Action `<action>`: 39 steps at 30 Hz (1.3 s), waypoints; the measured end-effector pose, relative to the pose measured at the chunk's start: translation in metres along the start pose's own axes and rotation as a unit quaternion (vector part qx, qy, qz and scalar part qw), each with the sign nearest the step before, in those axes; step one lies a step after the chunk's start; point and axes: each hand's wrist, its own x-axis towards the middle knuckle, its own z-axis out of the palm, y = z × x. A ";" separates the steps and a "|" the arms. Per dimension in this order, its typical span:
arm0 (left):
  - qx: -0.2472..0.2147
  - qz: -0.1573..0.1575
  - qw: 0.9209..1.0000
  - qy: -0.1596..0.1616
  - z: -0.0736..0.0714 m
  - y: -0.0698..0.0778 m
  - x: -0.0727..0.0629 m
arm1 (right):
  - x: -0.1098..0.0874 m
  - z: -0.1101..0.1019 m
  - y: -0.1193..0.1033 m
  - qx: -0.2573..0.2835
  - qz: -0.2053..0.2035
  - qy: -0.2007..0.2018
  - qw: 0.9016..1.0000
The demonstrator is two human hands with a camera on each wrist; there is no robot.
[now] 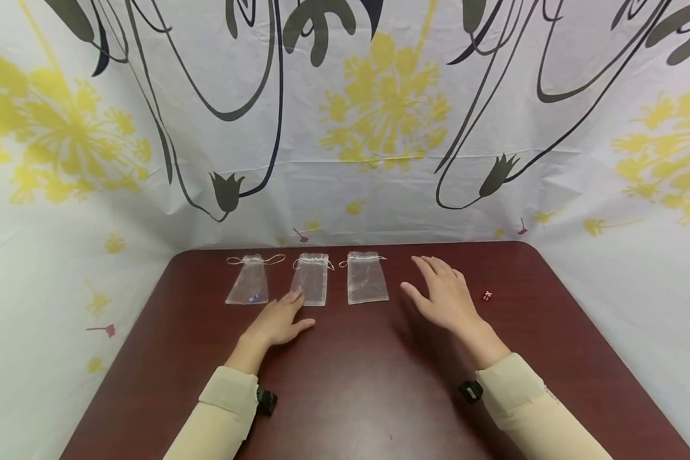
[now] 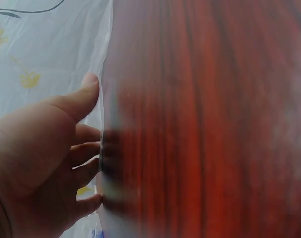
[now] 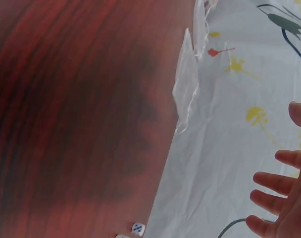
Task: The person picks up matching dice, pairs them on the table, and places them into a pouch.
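Three sheer white drawstring pouches lie in a row near the far edge. The left pouch (image 1: 252,281) has small blue-and-white pieces (image 1: 255,298) inside its bottom end. My left hand (image 1: 277,321) reaches to the middle pouch (image 1: 316,281), its fingertips overlapping the lower left corner and its thumb spread out to the right. The right pouch (image 1: 368,279) lies flat, with its cord drawn out at the top. To the right of it hovers my right hand (image 1: 445,297), fingers spread and relaxed, holding nothing. Beyond that hand sit small dice (image 1: 487,296), one of which shows blue marks on white (image 3: 138,228).
The dark red wood-grain table (image 1: 345,383) has rounded far corners. A pale patterned cloth (image 1: 322,211) with yellow flowers and grey stems hangs behind it and along both sides. Black wrist cameras (image 1: 266,401) sit by both sleeve cuffs.
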 end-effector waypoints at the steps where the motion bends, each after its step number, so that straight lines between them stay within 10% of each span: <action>1: -0.001 0.000 1.000 -0.002 0.000 0.000 0.000 | -0.001 -0.001 0.002 0.002 0.001 0.000 1.000; 22: -0.014 0.008 1.000 -0.013 -0.002 0.000 -0.001 | -0.025 -0.015 0.058 -0.002 -0.004 0.073 0.997; 39: -0.019 0.016 1.000 -0.003 -0.002 -0.002 -0.002 | -0.047 -0.023 0.111 0.017 0.090 0.021 0.996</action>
